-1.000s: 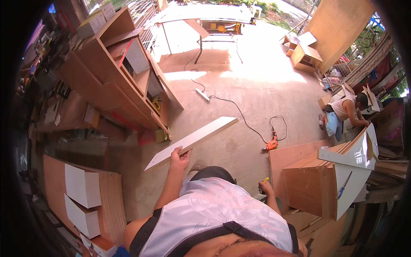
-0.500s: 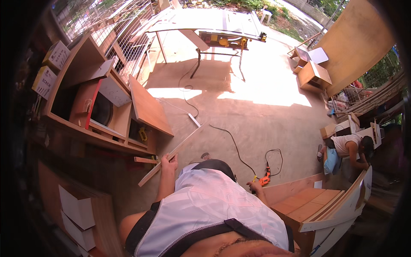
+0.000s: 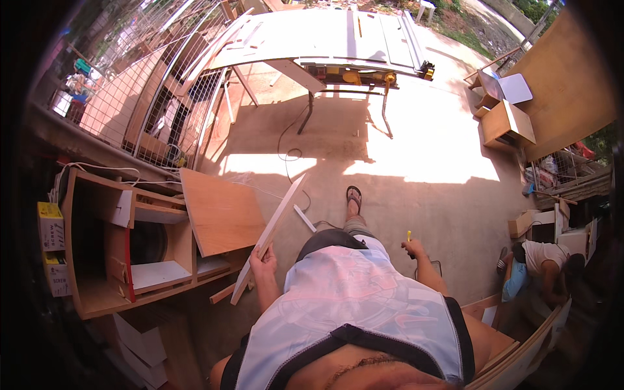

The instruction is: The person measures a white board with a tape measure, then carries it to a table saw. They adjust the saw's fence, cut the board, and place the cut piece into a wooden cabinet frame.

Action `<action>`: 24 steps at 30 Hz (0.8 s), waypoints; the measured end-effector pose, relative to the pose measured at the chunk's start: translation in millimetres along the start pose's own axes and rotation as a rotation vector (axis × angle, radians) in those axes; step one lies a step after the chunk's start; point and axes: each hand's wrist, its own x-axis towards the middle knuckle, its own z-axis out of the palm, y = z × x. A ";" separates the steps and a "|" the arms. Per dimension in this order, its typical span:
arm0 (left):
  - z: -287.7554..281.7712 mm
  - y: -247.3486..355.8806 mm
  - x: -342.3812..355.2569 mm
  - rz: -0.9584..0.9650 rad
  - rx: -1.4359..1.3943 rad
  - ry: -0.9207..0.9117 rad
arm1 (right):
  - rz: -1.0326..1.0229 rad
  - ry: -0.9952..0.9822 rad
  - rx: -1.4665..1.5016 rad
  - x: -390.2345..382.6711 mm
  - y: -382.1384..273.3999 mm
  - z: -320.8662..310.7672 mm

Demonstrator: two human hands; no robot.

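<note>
My left hand (image 3: 262, 262) is closed on a long narrow white-faced board (image 3: 283, 208), held tilted beside the open wooden cabinet (image 3: 88, 294) on my left and reaching across its plywood panel (image 3: 214, 208). My right hand (image 3: 412, 249) is out to my right, closed round a small yellow-handled tool (image 3: 409, 237); the rest of that tool is too small to make out. One sandalled foot (image 3: 353, 201) is forward on the concrete floor, near a white power strip (image 3: 304, 218) and its cord.
A table saw (image 3: 348, 78) with a wide top stands ahead. Wire fencing (image 3: 110, 91) runs on the left. Small boxes (image 3: 507, 123) lean by a tall panel (image 3: 565, 78) on the right. A co-worker (image 3: 539, 260) crouches at lower right among cabinet pieces.
The view has swung and moved forward toward the saw. My foot has stepped out ahead. The board in my left hand has turned to a steeper angle, and the cord drill is now mostly hidden.
</note>
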 end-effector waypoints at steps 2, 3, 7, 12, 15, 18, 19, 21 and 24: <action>43.2 -38.2 3.8 0.031 -0.053 0.032 | -0.178 0.175 -0.208 60.4 -57.9 -58.8; 70.4 -48.1 3.7 0.059 -0.073 0.045 | -0.221 0.177 -0.185 85.5 -102.9 -92.3; 147.1 -65.8 -7.2 0.141 -0.132 0.025 | -0.434 0.207 -0.247 117.7 -279.9 -195.8; 266.7 -72.3 -19.3 0.181 -0.146 -0.242 | -0.595 0.275 -0.317 143.5 -493.4 -272.8; 351.8 -71.2 9.3 0.248 -0.193 -0.364 | -0.688 0.314 -0.271 164.8 -591.2 -278.2; 457.1 -80.2 53.1 0.256 -0.212 -0.472 | -0.761 0.355 -0.298 203.8 -667.4 -286.3; 481.3 -76.6 72.4 0.240 -0.235 -0.541 | -0.767 0.385 -0.323 212.5 -700.8 -286.1; 540.4 -80.7 109.9 0.320 -0.196 -0.553 | -0.789 0.482 -0.352 225.5 -751.1 -280.6; 617.1 -71.6 181.4 0.383 -0.204 -0.624 | -0.751 0.497 -0.467 243.4 -840.0 -273.1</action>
